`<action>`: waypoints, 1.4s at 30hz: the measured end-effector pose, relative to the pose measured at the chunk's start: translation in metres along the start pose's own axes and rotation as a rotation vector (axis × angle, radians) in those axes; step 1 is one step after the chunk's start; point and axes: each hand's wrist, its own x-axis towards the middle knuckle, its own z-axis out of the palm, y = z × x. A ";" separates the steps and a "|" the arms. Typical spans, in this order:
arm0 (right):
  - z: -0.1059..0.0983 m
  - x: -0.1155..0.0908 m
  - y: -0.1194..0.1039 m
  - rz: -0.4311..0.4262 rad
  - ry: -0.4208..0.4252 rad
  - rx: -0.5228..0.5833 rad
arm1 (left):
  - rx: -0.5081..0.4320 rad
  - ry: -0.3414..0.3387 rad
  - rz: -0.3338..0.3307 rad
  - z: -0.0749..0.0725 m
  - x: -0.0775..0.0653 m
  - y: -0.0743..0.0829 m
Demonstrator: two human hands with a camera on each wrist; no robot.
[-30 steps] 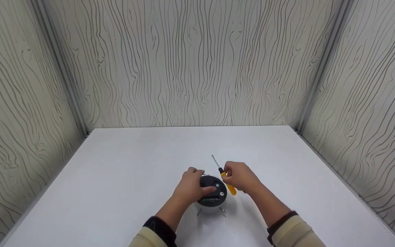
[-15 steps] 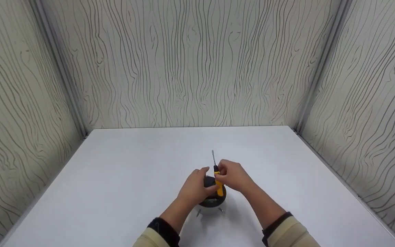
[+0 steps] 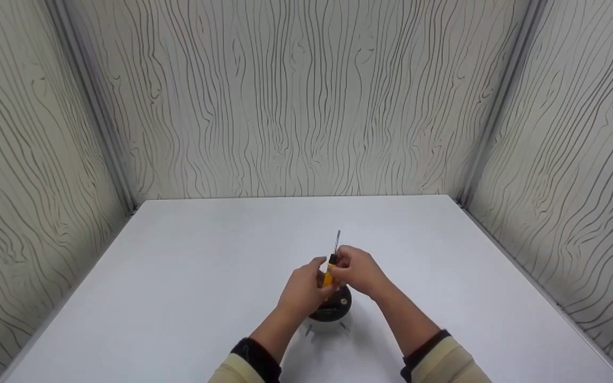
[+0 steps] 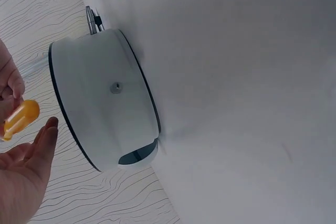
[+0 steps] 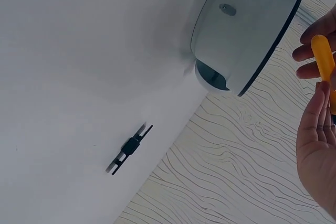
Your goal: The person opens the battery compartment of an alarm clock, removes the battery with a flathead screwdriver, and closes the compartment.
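Pinched by the right hand (image 3: 358,272), the yellow screwdriver (image 3: 329,278) could drop onto the round white device (image 4: 94,100) should that grip slip beside the left hand (image 3: 300,291), its fingers loosely spread

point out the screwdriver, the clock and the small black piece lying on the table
Screwdriver (image 3: 330,275), head view: on its yellow handle
Clock (image 4: 93,103), left wrist view: on its white side
Small black piece (image 5: 130,146), right wrist view: on its thicker middle
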 end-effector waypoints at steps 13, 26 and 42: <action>0.006 0.001 0.001 0.007 -0.014 0.083 | 0.012 0.059 0.041 -0.007 -0.003 0.000; -0.007 0.003 0.016 0.013 -0.055 -0.174 | 0.122 0.014 -0.014 -0.021 0.001 -0.011; -0.013 -0.001 0.031 0.018 -0.182 -0.399 | 0.248 -0.045 -0.041 -0.041 0.001 -0.022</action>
